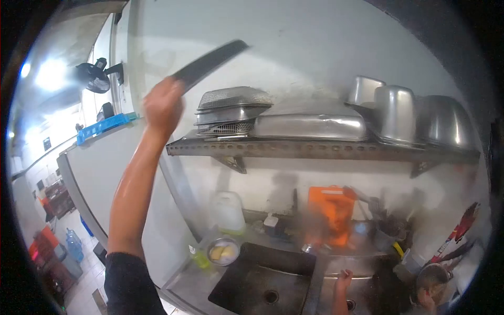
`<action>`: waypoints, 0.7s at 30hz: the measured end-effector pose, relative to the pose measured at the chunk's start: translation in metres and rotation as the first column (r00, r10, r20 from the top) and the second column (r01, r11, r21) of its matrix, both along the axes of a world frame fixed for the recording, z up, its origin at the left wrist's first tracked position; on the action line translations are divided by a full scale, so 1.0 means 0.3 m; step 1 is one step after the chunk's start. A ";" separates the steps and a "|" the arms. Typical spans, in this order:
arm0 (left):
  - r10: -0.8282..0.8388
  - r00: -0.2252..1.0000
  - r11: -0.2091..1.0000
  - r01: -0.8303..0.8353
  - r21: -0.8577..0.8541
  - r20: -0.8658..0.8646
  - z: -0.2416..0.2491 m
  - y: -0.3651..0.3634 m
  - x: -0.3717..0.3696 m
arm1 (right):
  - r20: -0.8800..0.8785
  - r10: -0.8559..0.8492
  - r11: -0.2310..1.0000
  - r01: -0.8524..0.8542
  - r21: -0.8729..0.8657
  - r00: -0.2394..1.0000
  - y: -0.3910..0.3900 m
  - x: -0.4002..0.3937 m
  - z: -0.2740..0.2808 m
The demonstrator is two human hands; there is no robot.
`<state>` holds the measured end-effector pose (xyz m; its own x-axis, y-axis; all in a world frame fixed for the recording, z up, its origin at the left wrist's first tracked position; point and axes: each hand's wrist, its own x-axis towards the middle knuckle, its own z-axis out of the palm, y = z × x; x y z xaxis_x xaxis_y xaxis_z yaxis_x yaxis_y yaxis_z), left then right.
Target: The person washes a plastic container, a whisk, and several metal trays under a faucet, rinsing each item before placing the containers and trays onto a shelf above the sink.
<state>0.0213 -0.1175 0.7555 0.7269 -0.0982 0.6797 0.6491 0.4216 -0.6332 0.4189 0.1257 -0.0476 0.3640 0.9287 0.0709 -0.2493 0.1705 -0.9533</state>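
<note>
The left hand (pixel 164 107) is reaching up high, its fingers closing tight around the lower end of a long dark flat tray (pixel 210 64) that is slanting up and to the right in front of the pale wall, just left of the metal shelf (pixel 315 149). On that shelf, stacked mesh baskets (pixel 233 110), a flat steel pan (pixel 310 126) and upturned steel pots (pixel 396 113) are sitting. Far below, the right hand (pixel 344 278) is hanging over the sink (pixel 262 286), fingers loosely curled and holding nothing. An orange cutting board (pixel 331 212) is leaning behind the sink.
</note>
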 end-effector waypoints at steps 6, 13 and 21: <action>0.257 0.966 0.818 -0.223 -0.531 -0.010 0.084 0.399 0.002 | -0.107 0.024 0.999 -0.028 -0.042 0.994 -0.292 0.255 -0.104; 0.280 0.951 0.713 -0.115 -0.692 0.130 0.111 0.503 0.022 | -0.304 0.272 0.932 -0.328 -0.151 0.913 -0.606 0.506 0.094; 0.368 0.890 0.474 0.072 -0.878 0.271 0.151 0.433 0.056 | 0.034 0.202 0.952 -0.188 -0.241 0.979 -0.556 0.544 0.332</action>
<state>0.0381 0.0124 0.8008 0.3328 0.7646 0.5519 0.8933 -0.0683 -0.4442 0.5822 -0.0412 0.0520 0.1755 0.9741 -0.1427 -0.1993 -0.1068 -0.9741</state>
